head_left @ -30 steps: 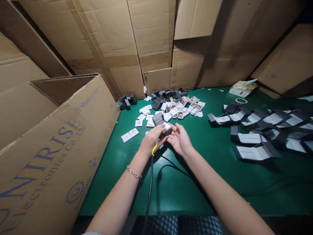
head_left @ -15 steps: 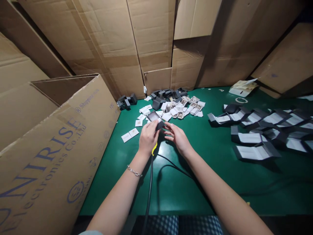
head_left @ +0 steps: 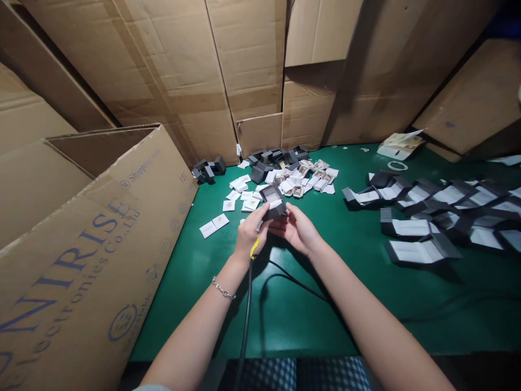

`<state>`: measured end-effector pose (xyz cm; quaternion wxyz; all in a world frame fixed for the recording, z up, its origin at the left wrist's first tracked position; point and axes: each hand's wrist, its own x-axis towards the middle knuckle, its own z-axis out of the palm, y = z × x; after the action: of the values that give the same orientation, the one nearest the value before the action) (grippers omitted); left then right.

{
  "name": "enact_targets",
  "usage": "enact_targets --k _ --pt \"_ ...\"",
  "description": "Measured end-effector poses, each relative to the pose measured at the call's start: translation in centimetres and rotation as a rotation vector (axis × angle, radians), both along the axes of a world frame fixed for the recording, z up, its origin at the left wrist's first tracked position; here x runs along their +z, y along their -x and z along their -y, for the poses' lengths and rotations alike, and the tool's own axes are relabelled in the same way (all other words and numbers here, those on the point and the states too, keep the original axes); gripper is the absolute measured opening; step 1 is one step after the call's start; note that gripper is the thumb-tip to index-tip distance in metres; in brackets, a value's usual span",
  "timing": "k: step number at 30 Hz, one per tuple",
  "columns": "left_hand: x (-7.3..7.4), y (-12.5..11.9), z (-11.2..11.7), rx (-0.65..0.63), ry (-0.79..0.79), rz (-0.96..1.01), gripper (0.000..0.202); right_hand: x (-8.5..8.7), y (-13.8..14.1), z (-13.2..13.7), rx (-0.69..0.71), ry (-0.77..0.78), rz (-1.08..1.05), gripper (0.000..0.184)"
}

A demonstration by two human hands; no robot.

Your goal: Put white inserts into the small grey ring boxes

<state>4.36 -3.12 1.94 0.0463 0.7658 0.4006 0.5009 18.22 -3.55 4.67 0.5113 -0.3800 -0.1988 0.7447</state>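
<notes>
A small dark grey box [head_left: 273, 201] with a white insert showing at its top is held above the green table [head_left: 309, 304]. My left hand [head_left: 249, 234] grips it from the left, thumb and fingers pinched on its side. My right hand [head_left: 296, 228] cups it from the right, fingertips on its lower edge. Beyond the hands lies a pile of white cards and inserts [head_left: 297, 182] mixed with small dark boxes [head_left: 277, 157]. Two white cards [head_left: 214, 225] lie flat to the left of my left hand.
A large printed carton [head_left: 89, 244] lies on its side at the left. Cardboard sheets [head_left: 244, 70] wall the back. Rows of open dark boxes with white linings [head_left: 423, 217] fill the right side. A black cable [head_left: 246, 320] runs under my left wrist. A tape roll [head_left: 397, 165] sits far right.
The small box was turned in my hands: its lid side faced up half a second ago, and now the white insert shows at the top. Both hands stay together above the table.
</notes>
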Motion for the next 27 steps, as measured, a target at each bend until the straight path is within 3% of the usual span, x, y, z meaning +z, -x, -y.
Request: enact_targets --k 6,15,27 --pt "0.12 0.18 -0.01 -0.014 0.001 -0.042 0.044 -0.04 0.24 0.23 -0.034 -0.061 -0.008 0.011" --pt "0.14 0.16 0.04 0.009 0.038 -0.007 0.032 0.03 0.63 0.35 -0.096 -0.12 0.064 0.039" --pt "0.34 -0.18 0.13 -0.038 0.043 0.013 0.02 0.03 0.56 0.42 -0.074 -0.156 0.069 0.041"
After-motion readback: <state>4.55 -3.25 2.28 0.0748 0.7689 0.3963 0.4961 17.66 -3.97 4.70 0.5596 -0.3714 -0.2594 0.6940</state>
